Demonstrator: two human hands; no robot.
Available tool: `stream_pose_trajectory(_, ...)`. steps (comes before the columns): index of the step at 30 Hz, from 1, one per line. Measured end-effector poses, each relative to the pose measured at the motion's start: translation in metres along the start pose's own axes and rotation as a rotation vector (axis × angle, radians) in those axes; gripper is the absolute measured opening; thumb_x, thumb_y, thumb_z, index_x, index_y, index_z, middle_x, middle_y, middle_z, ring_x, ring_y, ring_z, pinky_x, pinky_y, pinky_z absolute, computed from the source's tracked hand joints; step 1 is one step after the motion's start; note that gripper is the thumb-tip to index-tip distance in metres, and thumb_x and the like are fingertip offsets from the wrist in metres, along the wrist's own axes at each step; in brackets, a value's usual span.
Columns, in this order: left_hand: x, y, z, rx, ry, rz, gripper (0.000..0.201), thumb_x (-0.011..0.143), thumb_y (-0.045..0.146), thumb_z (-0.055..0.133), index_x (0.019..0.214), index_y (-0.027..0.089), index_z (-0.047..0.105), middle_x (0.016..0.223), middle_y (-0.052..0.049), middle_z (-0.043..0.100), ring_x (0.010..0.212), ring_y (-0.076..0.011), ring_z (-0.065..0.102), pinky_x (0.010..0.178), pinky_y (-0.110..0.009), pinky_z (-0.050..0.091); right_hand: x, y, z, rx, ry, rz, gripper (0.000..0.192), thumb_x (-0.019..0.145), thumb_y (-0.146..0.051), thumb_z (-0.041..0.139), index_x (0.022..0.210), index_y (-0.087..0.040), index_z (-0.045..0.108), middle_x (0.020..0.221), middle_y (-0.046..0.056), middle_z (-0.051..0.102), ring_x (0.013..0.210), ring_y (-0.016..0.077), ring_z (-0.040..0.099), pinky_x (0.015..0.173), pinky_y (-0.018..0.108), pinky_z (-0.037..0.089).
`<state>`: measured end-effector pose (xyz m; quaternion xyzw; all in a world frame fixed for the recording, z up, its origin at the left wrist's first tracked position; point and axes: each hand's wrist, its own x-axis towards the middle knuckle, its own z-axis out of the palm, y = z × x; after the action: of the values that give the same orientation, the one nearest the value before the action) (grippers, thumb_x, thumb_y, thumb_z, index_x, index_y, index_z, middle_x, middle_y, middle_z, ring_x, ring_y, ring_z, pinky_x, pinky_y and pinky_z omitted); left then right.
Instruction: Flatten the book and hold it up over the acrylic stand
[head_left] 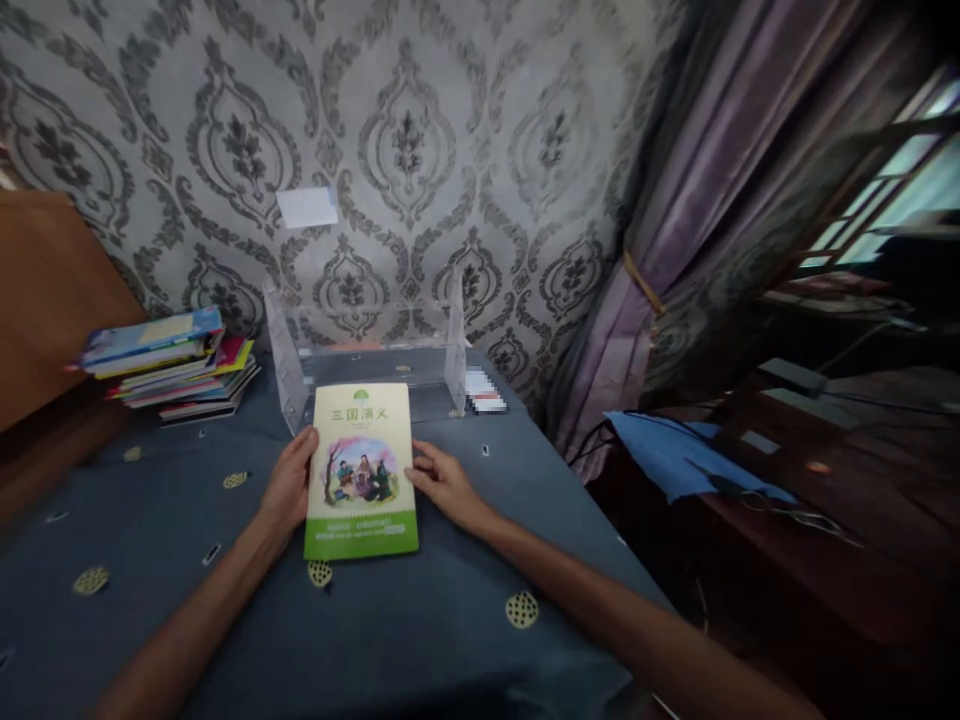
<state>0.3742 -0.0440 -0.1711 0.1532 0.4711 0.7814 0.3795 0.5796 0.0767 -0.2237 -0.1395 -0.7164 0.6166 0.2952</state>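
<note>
A book [360,475] with a cream and green cover, Chinese title characters and a round painted picture of several figures is held by its two sides, front cover facing me. My left hand [291,475] is closed on its left edge, and my right hand [446,482] grips the right edge with the thumb in front. The fingers behind the book are hidden. Just beyond the book's top edge stands a clear plastic rack [287,355] with upright side panels, on the dark blue patterned tablecloth [247,620].
At the left a stack of books [176,365] lies beside a brown wooden panel [60,290]. A small blurred card [486,390] lies right of the rack. Patterned wallpaper [409,140] is behind. A tied purple curtain [622,340] hangs at the right, near a blue cloth [667,455] and cables.
</note>
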Motion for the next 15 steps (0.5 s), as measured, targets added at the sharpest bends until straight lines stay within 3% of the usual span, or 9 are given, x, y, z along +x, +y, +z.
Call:
stream_pose_trajectory(3,0.005,0.007,0.014,-0.030,-0.006,0.097,0.026,0.077,0.027,0.082,0.098,0.019,0.068,0.090,-0.005,0.079,0.095,-0.0264,0.076,0.091,-0.039,0.062,0.013,-0.019,-0.006,0.055,0.026,-0.071,0.050,0.091,-0.048,0.061,0.133,-0.023,0.054,0.098,0.006,0.073,0.086,0.0223,0.069,0.080,0.038,0.054)
stream_pose_trajectory(8,0.021,0.010,0.050,-0.053,-0.066,0.230,0.034,0.080,0.044,0.080,0.097,0.017,0.072,0.100,-0.010,0.079,0.106,-0.0289,0.073,0.097,-0.041,0.059,0.034,-0.047,-0.017,0.076,0.107,-0.205,0.043,0.092,-0.043,0.061,0.131,-0.027,0.054,0.118,0.007,0.070,0.107,0.0240,0.066,0.095,0.041,0.052)
stream_pose_trajectory(11,0.030,-0.003,0.061,-0.041,-0.068,0.323,0.042,0.079,0.054,0.079,0.097,0.017,0.073,0.100,-0.011,0.079,0.111,-0.0297,0.072,0.099,-0.042,0.058,0.039,-0.044,-0.016,0.090,0.176,-0.211,0.043,0.093,-0.041,0.058,0.133,-0.026,0.050,0.128,0.007,0.066,0.117,0.0241,0.062,0.104,0.043,0.049)
stream_pose_trajectory(15,0.034,-0.027,0.056,0.053,-0.040,0.350,0.054,0.076,0.064,0.076,0.100,0.016,0.073,0.102,-0.010,0.079,0.110,-0.0282,0.072,0.098,-0.039,0.058,0.035,-0.022,-0.010,0.093,0.246,-0.177,0.046,0.095,-0.037,0.053,0.138,-0.026,0.043,0.141,0.009,0.056,0.128,0.0240,0.055,0.111,0.044,0.043)
